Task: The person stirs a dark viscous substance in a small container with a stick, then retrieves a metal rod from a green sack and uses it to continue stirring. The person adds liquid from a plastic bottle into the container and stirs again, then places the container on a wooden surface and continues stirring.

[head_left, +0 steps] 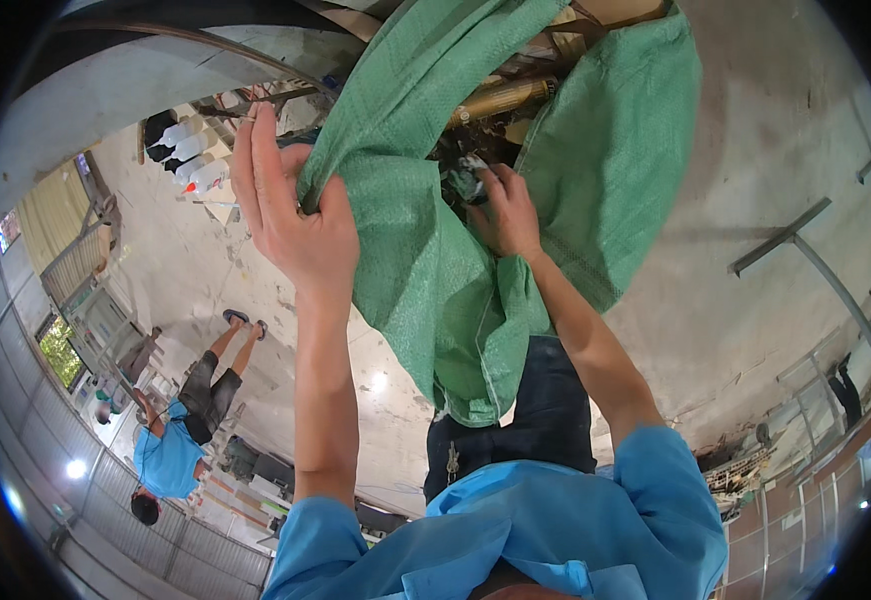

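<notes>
A large green woven sack (610, 150) hangs open in front of me, its mouth spread and one flap drooping toward my legs. On its left edge is my left hand (300, 215), the thumb and a bent finger pinching the fabric while the other fingers stretch out. My right hand (503, 212) reaches into the mouth, closed around a crumpled, grey-white piece of wrapping (467, 180) whose kind I cannot make out. Deeper in the sack lies a yellow cylinder (500, 100), among dark scraps partly hidden by the fabric.
Several white bottles (191, 150) stand on the floor at the far left. Another person in a blue shirt (167, 455) stands off to the left. A T-shaped metal stand (780, 237) is at the right. A curved grey surface (185, 65) lies beyond my left hand.
</notes>
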Demonstrator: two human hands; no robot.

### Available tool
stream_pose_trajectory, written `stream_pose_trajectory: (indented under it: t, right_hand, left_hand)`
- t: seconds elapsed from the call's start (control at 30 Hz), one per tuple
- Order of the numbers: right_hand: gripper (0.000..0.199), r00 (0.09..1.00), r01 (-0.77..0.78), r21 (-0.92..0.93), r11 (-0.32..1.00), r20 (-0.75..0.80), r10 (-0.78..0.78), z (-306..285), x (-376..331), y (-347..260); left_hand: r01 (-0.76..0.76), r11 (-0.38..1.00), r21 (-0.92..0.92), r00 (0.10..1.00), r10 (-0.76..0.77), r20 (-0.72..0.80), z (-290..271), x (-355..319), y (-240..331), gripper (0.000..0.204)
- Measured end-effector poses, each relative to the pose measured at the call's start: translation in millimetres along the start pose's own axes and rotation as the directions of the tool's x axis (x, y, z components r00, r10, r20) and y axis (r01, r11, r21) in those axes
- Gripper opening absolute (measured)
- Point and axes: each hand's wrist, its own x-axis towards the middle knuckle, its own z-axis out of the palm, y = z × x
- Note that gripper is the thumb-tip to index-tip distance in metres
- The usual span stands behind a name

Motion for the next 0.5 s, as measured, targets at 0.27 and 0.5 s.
stream_pose_trajectory:
  t: [0.27, 0.5]
  right_hand:
    - [0.076, 0.995, 0.052, 0.06, 0.997, -0.093, -0.046, -25.5, 36.5, -23.2]
    - [0.081, 0.982, 0.146, -0.057, 0.988, -0.112, -0.152, -12.2, 77.3, -34.3]
  left_hand:
    - [0.055, 0.998, -0.015, 0.999, -0.055, 0.005, -1.4, 5.5, -1.3, 0.079]
    - [0.034, 0.999, -0.021, 0.999, -0.033, 0.025, -3.6, 14.6, -2.9, 0.079]
